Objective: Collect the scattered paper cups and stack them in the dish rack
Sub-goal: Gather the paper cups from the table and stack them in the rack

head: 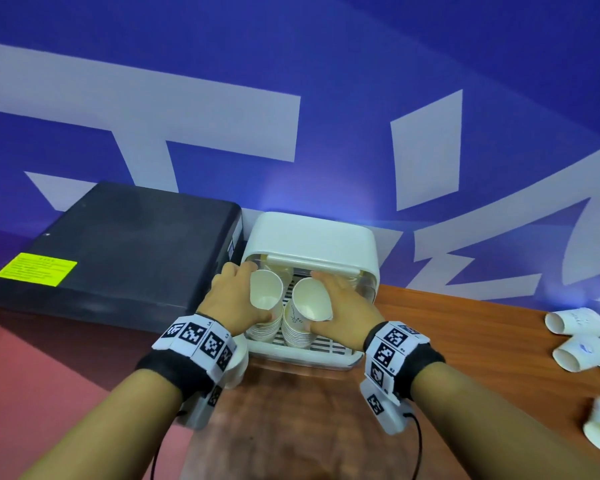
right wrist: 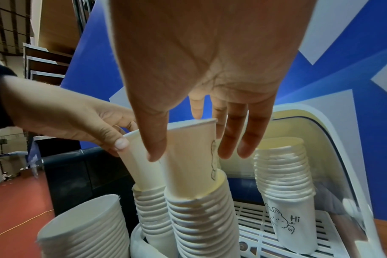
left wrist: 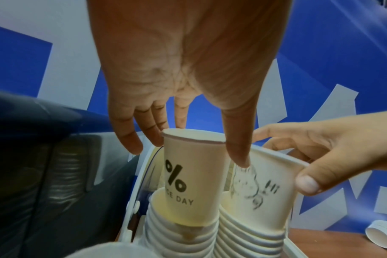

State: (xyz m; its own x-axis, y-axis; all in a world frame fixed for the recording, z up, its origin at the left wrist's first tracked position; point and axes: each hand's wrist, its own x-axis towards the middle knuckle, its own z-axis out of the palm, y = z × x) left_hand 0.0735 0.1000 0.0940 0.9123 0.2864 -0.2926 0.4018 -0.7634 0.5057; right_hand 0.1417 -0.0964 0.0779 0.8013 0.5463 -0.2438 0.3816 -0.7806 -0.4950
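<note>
While fingers [left wrist: 236,148] pinch 2 cups [head: 265,294] (upright), stacks [right wrist: 201,218] wait.

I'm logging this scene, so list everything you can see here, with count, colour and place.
dish rack: one, white, lid up, at the table's back edge.
cup stacks: three in the rack, white; a fourth stands just outside its left front.
loose cups: at least four, white, lying on the table's right side.
table: one, brown wood.
black case: one, yellow label, left of the rack.
wall: blue with white shapes.
wristbands: two, black with printed markers.
left hand: holds a cup on the left stack.
right hand: holds a cup on the next stack.
</note>
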